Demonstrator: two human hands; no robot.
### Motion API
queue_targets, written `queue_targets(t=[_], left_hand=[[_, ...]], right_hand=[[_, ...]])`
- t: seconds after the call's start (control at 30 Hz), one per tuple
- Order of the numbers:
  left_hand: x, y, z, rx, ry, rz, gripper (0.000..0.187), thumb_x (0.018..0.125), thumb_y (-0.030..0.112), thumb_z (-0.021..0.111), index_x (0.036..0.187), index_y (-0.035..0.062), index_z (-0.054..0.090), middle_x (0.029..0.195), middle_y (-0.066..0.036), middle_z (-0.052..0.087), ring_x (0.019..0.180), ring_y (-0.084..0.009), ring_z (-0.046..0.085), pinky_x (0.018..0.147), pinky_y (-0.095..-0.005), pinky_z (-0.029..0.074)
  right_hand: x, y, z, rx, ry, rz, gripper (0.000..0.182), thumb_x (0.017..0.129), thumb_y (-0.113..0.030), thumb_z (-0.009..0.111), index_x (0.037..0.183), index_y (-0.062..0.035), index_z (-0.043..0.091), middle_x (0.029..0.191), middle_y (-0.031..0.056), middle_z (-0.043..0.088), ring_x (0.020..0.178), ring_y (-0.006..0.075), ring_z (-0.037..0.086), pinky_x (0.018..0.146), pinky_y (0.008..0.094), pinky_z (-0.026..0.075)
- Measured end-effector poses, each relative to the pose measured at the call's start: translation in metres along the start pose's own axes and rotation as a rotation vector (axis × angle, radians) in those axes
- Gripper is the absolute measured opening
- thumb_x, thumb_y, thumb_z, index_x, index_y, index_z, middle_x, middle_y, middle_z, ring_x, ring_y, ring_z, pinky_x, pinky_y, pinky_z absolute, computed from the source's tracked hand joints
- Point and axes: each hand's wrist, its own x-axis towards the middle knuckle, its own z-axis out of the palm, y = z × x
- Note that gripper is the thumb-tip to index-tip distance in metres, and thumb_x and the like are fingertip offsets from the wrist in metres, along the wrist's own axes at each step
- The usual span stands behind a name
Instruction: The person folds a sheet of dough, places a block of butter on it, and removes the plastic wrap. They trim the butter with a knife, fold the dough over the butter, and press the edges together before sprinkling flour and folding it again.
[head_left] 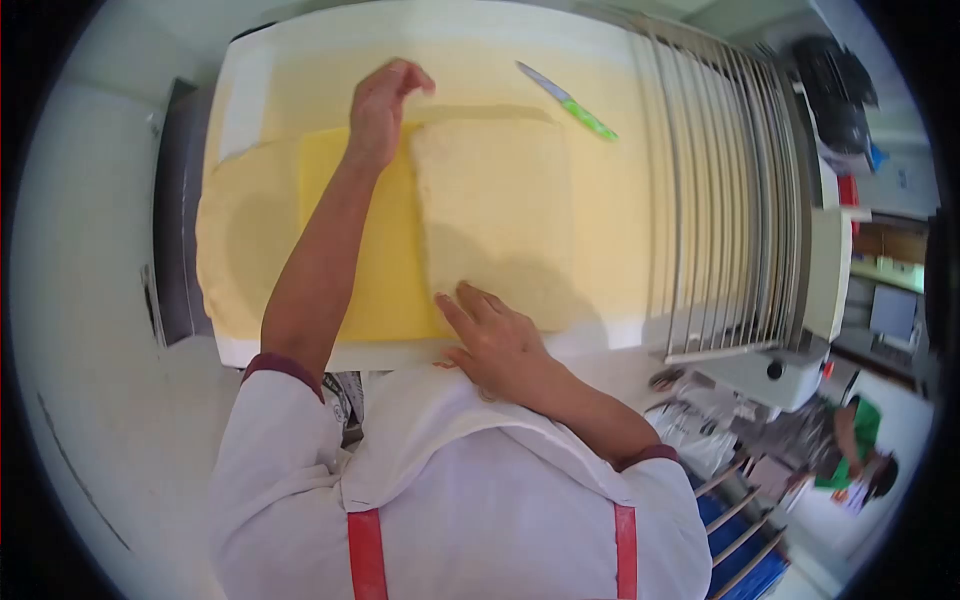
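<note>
Dough (495,215) folded over the butter slab (355,260), between both hands. Left hand (385,100) pinching its far corner, fingers curled. Right hand (495,345) flat, open on the near edge. Knife (568,100) further out, right of the left hand.

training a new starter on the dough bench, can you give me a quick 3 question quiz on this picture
1. True or false: the knife with the green handle lies on the belt beyond the dough, and neither hand touches it.
2. Which hand is at the far edge of the folded dough flap? A) left hand B) right hand C) neither
3. Fill in: the bare slab that shows beside the flap is coloured ______.

Key
1. True.
2. A: the left hand is at the far edge; the right hand lies flat at the near edge.
3. Yellow: the butter-like slab lies on the dough sheet.
</note>
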Motion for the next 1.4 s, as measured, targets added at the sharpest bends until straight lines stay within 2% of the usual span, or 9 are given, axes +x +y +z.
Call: queue_targets(t=[0.1, 0.23, 0.33, 0.53, 0.73, 0.93, 1.03, 1.2, 1.4], left_hand=[[-0.026, 0.062, -0.015, 0.071, 0.292, 0.113, 0.034, 0.099, 0.026, 0.042, 0.114, -0.0012, 0.056, 0.116, -0.012, 0.06, 0.115, -0.0208, 0.052, 0.103, -0.035, 0.034], [-0.1, 0.034, 0.003, -0.089, 0.418, -0.066, 0.045, 0.099, 0.03, 0.046, 0.131, -0.0019, 0.047, 0.133, -0.013, 0.052, 0.128, -0.0218, 0.043, 0.111, -0.0363, 0.029], [-0.123, 0.023, 0.04, -0.097, 0.394, -0.235, 0.052, 0.098, 0.023, 0.047, 0.141, -0.0042, 0.034, 0.145, -0.015, 0.038, 0.138, -0.0241, 0.032, 0.117, -0.0377, 0.019], [-0.117, 0.013, 0.062, -0.124, 0.288, -0.162, 0.057, 0.097, 0.012, 0.042, 0.147, -0.0033, 0.019, 0.154, -0.016, 0.022, 0.144, -0.0266, 0.017, 0.118, -0.0385, 0.012], [-0.107, 0.023, 0.069, 0.653, 0.031, -0.239, 0.068, 0.093, 0.012, 0.048, 0.148, -0.0047, 0.013, 0.154, -0.023, 0.017, 0.145, -0.0336, 0.014, 0.117, -0.0402, 0.013], [-0.099, 0.041, 0.056, 0.71, 0.025, -0.306, 0.054, 0.091, 0.014, 0.056, 0.14, -0.0011, 0.039, 0.145, -0.019, 0.039, 0.139, -0.0327, 0.032, 0.113, -0.0399, 0.027], [-0.057, 0.045, 0.012, 0.957, 0.163, -0.131, 0.031, 0.089, 0.016, 0.056, 0.116, 0.0032, 0.06, 0.118, -0.014, 0.062, 0.111, -0.0309, 0.058, 0.097, -0.0408, 0.044], [0.053, 0.02, -0.019, 0.918, -0.501, -0.86, 0.026, 0.088, 0.022, 0.059, 0.104, 0.002, 0.065, 0.09, -0.006, 0.064, 0.081, -0.0189, 0.057, 0.075, -0.0308, 0.045], [0.083, -0.002, -0.027, 0.752, -0.786, -1.077, 0.021, 0.087, 0.02, 0.062, 0.094, 0.0002, 0.064, 0.074, -0.002, 0.055, 0.073, -0.0129, 0.048, 0.068, -0.0297, 0.04]], right_hand=[[0.023, 0.037, -0.025, 0.166, -0.047, 0.054, 0.044, 0.08, -0.014, 0.069, 0.12, -0.0003, 0.057, 0.117, 0.0174, 0.061, 0.104, 0.0372, 0.06, 0.087, 0.0428, 0.051], [0.146, 0.082, -0.045, -0.202, 0.329, -0.16, 0.037, 0.085, -0.017, 0.064, 0.119, -0.0015, 0.058, 0.12, 0.015, 0.058, 0.115, 0.0365, 0.052, 0.094, 0.0426, 0.044], [0.193, 0.095, -0.026, -0.331, 0.213, -0.358, 0.033, 0.087, -0.017, 0.062, 0.116, -0.0016, 0.058, 0.113, 0.0137, 0.059, 0.11, 0.0356, 0.053, 0.095, 0.0436, 0.041], [0.219, 0.106, -0.03, -0.175, -0.048, -0.26, 0.02, 0.088, -0.021, 0.062, 0.096, -0.0036, 0.058, 0.096, 0.0141, 0.056, 0.091, 0.034, 0.056, 0.081, 0.0457, 0.046], [0.277, 0.134, -0.019, 0.028, -0.335, -0.205, 0.018, 0.091, -0.021, 0.059, 0.091, -0.0033, 0.056, 0.092, 0.0143, 0.057, 0.084, 0.0343, 0.058, 0.074, 0.0446, 0.048], [0.235, 0.115, -0.036, -0.066, 0.033, -0.31, 0.011, 0.087, -0.012, 0.059, 0.093, -0.0024, 0.062, 0.1, 0.0146, 0.061, 0.09, 0.0346, 0.059, 0.078, 0.044, 0.049], [0.221, 0.126, -0.016, 0.002, 0.095, -0.201, 0.019, 0.083, -0.005, 0.059, 0.101, -0.0026, 0.066, 0.103, 0.0145, 0.064, 0.093, 0.0358, 0.06, 0.082, 0.042, 0.049], [0.252, 0.143, -0.061, 0.333, -0.291, 0.104, 0.025, 0.092, -0.008, 0.052, 0.113, -0.0017, 0.065, 0.107, 0.0112, 0.068, 0.098, 0.0213, 0.062, 0.086, 0.0322, 0.047], [0.271, 0.171, -0.067, 0.409, -0.674, 0.268, 0.028, 0.095, -0.019, 0.054, 0.114, -0.0009, 0.064, 0.105, 0.0069, 0.067, 0.096, 0.0167, 0.059, 0.086, 0.0298, 0.045]])
